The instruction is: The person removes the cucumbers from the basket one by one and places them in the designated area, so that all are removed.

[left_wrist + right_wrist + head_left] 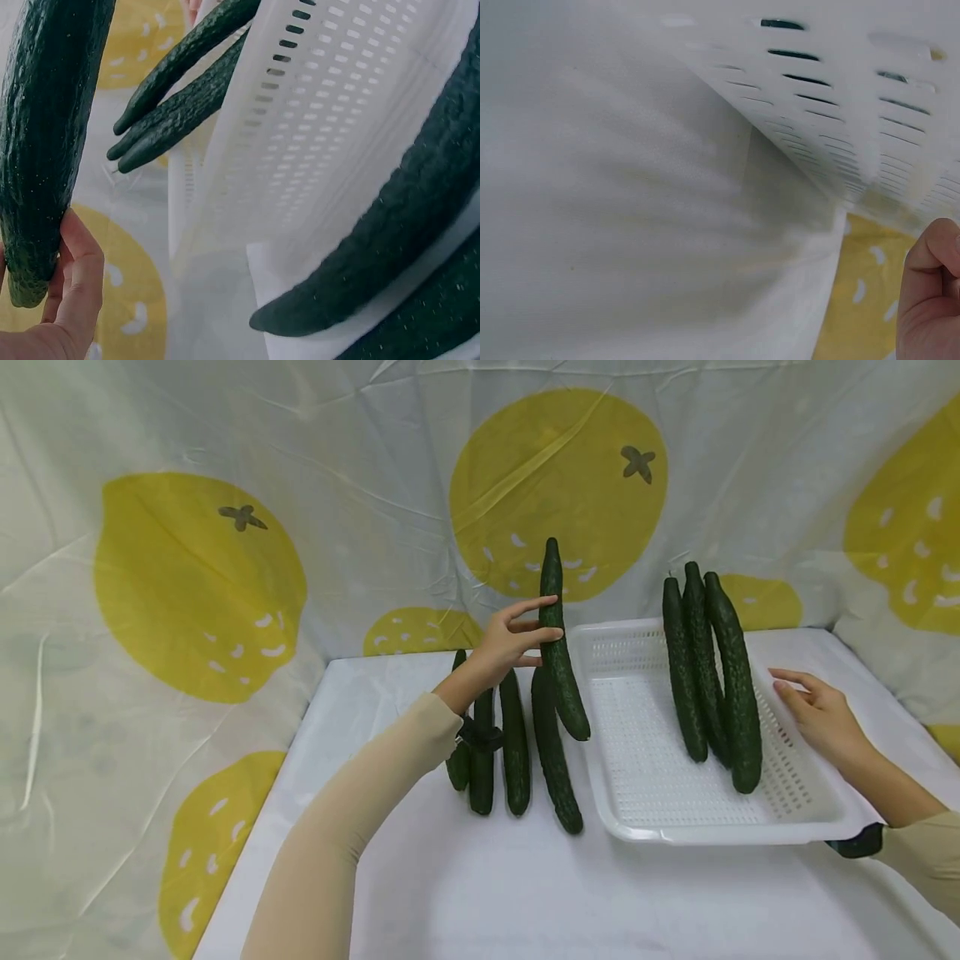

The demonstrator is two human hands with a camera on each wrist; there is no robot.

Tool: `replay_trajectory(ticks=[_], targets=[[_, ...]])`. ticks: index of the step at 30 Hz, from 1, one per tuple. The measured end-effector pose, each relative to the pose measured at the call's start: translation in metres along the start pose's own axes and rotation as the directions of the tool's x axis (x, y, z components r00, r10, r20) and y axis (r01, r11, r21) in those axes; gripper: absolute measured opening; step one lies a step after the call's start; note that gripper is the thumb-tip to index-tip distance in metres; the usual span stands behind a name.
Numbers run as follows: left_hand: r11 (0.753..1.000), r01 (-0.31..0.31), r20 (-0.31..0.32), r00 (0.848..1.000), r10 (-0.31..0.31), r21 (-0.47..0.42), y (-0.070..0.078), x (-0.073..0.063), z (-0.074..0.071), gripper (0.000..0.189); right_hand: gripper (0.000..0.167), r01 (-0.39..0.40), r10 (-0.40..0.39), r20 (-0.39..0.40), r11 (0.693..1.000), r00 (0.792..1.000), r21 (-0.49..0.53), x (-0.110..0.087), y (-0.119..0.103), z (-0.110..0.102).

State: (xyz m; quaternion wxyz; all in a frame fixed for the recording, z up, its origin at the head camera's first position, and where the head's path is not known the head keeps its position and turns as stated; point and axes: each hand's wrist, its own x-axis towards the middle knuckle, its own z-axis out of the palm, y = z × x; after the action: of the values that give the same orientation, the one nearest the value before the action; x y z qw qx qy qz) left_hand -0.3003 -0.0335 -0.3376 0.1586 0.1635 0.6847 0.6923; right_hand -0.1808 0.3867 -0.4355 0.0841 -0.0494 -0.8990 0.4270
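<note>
My left hand (504, 647) holds a dark green cucumber (567, 693) upright, slightly tilted, beside the basket's left rim; the left wrist view shows fingers and thumb around the cucumber's end. To the right, a white perforated plastic basket (630, 735) has three cucumbers (741, 693) lying side by side in it, their far ends above the back rim. At the basket's right rim is my right hand (821, 714), its fingertips and thumb gripping the edge. Only part of that hand, with a bent finger, appears in the right wrist view.
Several more cucumbers (516, 752) lie in a row on the white-covered table (480, 893), left of the basket and partly behind my left forearm. A cloth with yellow lemon prints (202, 585) hangs behind and at the sides.
</note>
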Motion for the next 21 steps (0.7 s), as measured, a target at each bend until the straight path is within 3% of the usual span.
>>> replay_trajectory(ticks=[11,21], targets=[[0.999,0.016,-0.019,1.0,-0.015,0.037,-0.001,-0.013,-0.03,0.052,0.056,-0.038,0.039,0.024,0.999,0.999,-0.008,-0.001,-0.001,-0.002],[0.996,0.042,-0.033,0.999,-0.039,0.084,-0.011,-0.029,-0.06,0.054,0.046,0.028,-0.028,-0.005,0.998,1.0,0.058,0.0,0.001,-0.001]])
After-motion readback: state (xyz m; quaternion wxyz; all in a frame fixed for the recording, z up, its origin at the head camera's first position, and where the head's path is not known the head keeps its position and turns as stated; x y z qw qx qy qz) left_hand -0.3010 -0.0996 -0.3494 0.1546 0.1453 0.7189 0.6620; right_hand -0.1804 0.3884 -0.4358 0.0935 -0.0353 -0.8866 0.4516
